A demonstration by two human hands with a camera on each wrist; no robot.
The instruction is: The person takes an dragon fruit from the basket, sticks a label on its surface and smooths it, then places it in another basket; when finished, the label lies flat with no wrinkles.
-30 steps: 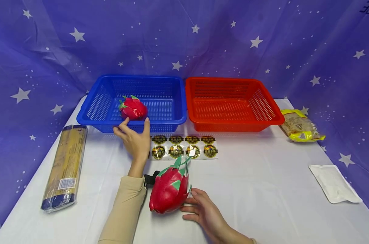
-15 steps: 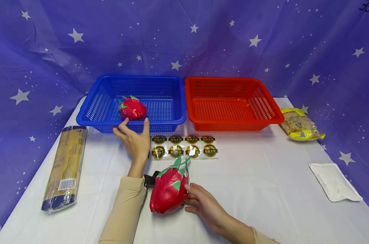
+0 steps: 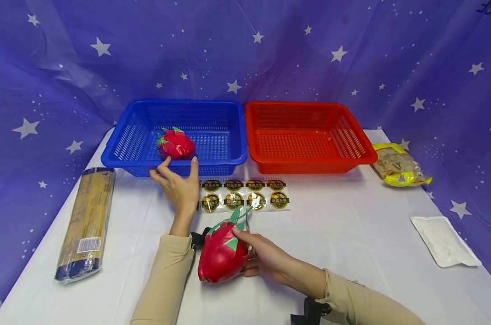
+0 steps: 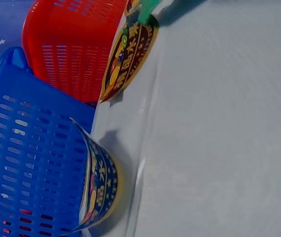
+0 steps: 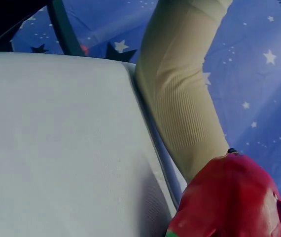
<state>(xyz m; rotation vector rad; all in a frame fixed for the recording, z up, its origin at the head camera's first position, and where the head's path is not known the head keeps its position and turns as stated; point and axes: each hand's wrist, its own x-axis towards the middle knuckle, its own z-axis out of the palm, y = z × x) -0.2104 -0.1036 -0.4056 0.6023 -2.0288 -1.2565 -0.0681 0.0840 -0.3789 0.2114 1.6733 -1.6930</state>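
Note:
A large glossy dragon fruit (image 3: 221, 257) with green leaf tips is gripped by my right hand (image 3: 266, 257), thumb on its upper side and fingers around its right side. The same dragon fruit (image 5: 231, 200) fills the lower right of the right wrist view. My left hand (image 3: 178, 187) rests at the front rim of the blue basket (image 3: 225, 163), thumb and index finger spread apart. Just behind those fingertips, a smaller dragon fruit (image 3: 177, 145) lies inside the basket. The left wrist view shows the blue basket's side but no fingers.
A red basket (image 3: 310, 166) stands beside the blue one. Before them lies a sheet of round stickers (image 3: 245, 194), its edge curling up. A long yellow-brown package (image 3: 87, 221) lies at left; a yellow bag (image 3: 400, 164) and white packet (image 3: 444, 241) at right.
My right hand has moved up and left from beside the large dragon fruit and taken hold of it, thumb over its top. The left hand has stayed at the blue rim.

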